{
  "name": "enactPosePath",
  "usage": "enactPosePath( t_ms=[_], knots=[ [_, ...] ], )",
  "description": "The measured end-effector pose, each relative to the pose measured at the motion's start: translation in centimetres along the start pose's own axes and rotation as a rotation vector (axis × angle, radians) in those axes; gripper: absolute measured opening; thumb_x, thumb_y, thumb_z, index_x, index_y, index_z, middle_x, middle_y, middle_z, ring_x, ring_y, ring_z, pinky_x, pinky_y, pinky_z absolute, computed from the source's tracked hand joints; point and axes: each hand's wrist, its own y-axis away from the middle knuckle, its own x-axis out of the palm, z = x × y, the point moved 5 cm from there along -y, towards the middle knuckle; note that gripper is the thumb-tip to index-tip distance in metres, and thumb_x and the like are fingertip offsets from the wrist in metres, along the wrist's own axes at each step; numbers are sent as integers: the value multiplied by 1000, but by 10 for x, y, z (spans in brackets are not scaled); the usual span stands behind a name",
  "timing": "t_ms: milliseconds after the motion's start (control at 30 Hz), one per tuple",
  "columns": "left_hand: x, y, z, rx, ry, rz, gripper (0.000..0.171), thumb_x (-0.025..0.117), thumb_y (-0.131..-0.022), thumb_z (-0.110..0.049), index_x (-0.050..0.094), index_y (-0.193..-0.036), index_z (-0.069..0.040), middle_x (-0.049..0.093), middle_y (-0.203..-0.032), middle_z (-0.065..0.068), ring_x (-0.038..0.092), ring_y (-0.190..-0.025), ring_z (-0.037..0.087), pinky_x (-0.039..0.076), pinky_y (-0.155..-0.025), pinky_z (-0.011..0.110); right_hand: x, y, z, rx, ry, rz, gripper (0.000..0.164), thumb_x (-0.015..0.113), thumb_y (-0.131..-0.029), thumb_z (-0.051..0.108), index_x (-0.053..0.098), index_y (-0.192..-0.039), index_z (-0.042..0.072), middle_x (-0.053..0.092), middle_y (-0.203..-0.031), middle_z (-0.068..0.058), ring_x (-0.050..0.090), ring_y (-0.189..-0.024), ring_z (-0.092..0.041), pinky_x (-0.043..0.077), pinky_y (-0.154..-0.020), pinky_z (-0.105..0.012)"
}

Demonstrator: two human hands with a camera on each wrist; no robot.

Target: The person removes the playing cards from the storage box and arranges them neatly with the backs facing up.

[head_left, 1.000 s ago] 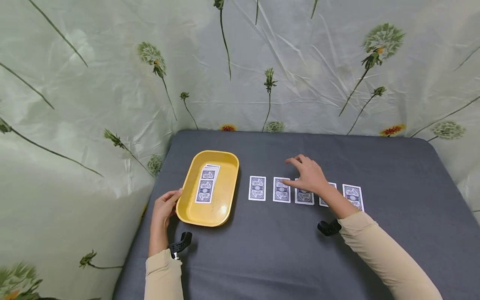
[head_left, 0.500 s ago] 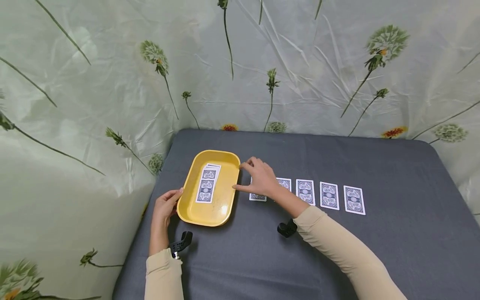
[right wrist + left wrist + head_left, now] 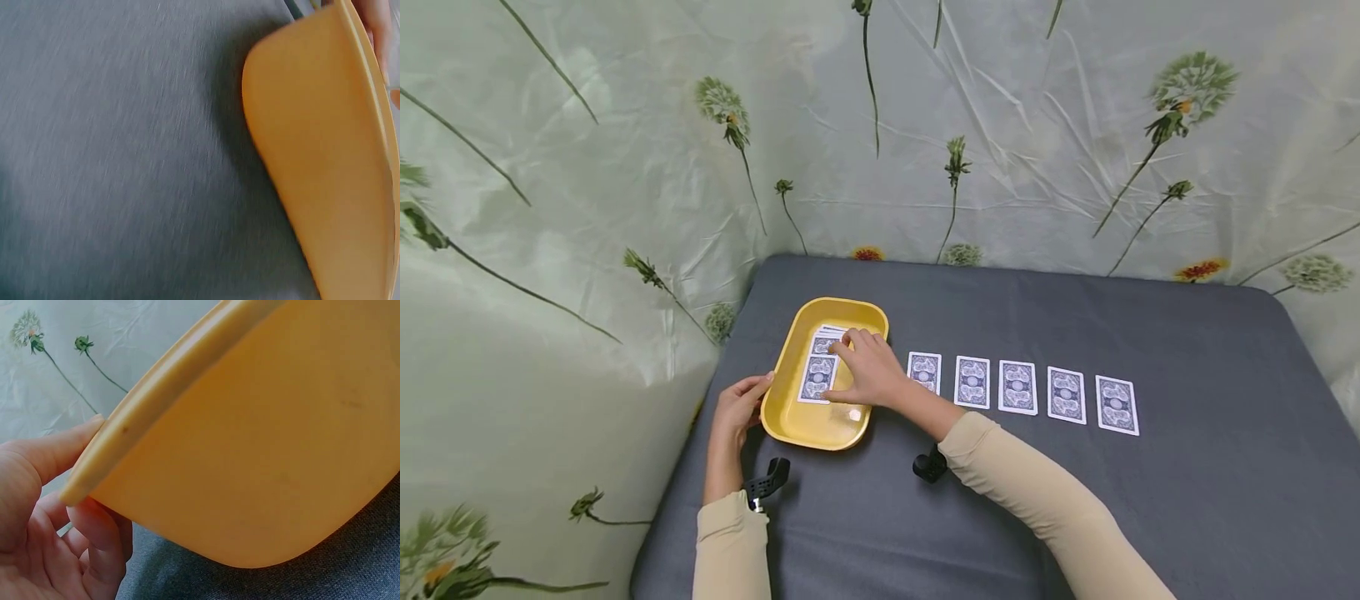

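My left hand (image 3: 735, 414) grips the left rim of a yellow tray (image 3: 812, 427), thumb above the edge and fingers curled beneath it, as the left wrist view shows. Face-down playing cards (image 3: 816, 380) with blue-patterned backs lie overlapping inside the tray. Over them is my right hand (image 3: 871, 372), thumb and index finger spread apart, fingertips right at the cards' right side; nothing shows between them. The right wrist view catches only the tray's outer wall (image 3: 312, 112) and the cloth.
To the right of the tray, several face-down playing cards (image 3: 1018, 387) lie in a spaced row on the dark grey tablecloth (image 3: 985, 517). My right forearm (image 3: 1030, 492) crosses in front of the row. A flower-printed curtain (image 3: 1000, 125) hangs behind the table.
My right hand has moved left from above the row of cards, past the tray's right rim, to over the cards in the tray. My left hand keeps its grip on the rim.
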Motion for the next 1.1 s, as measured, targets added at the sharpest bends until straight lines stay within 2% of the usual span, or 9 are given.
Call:
enactPosePath(
  t_ms=[267, 600, 767, 900, 1100],
  knots=[
    [2, -1, -3, 10, 10, 2, 54, 66, -82, -45, 59, -113, -1, 57, -80, -5, 55, -65, 8, 48, -55, 23, 21, -13, 13, 19, 2, 145, 71, 63, -68, 70, 55, -119, 20, 49, -105, -1, 46, -90, -15, 38, -75, -30],
    [2, -1, -2, 4, 14, -6, 48, 66, -83, -42, 61, -109, -3, 57, -80, -5, 55, -64, 9, 48, -55, 23, 40, -23, 17, 93, -95, 225, 70, 67, -68, 65, 56, -117, 17, 49, -105, -2, 46, -93, -15, 38, -76, -28],
    [2, -2, -1, 5, 22, -6, 46, 67, -81, -44, 62, -105, -5, 57, -78, -6, 54, -63, 9, 47, -54, 23, 48, -30, 12, 180, -62, 251, 74, 69, -65, 66, 54, -119, 18, 49, -110, -2, 45, -101, -17, 39, -80, -30],
    [2, -3, -1, 7, 32, -5, 47, 68, -80, -44, 62, -104, -4, 56, -76, -6, 54, -62, 8, 47, -53, 22, 51, -34, 6, 241, -10, 268, 85, 69, -60, 71, 52, -123, 17, 47, -110, -3, 43, -100, -17, 39, -81, -32],
    [0, -3, 0, 3, 30, -17, 51, 67, -81, -44, 60, -109, -2, 56, -78, -5, 54, -63, 9, 46, -53, 22, 56, -36, 6, 240, 63, 297, 96, 71, -52, 74, 50, -125, 14, 46, -108, -4, 41, -99, -18, 36, -81, -33]
  ],
)
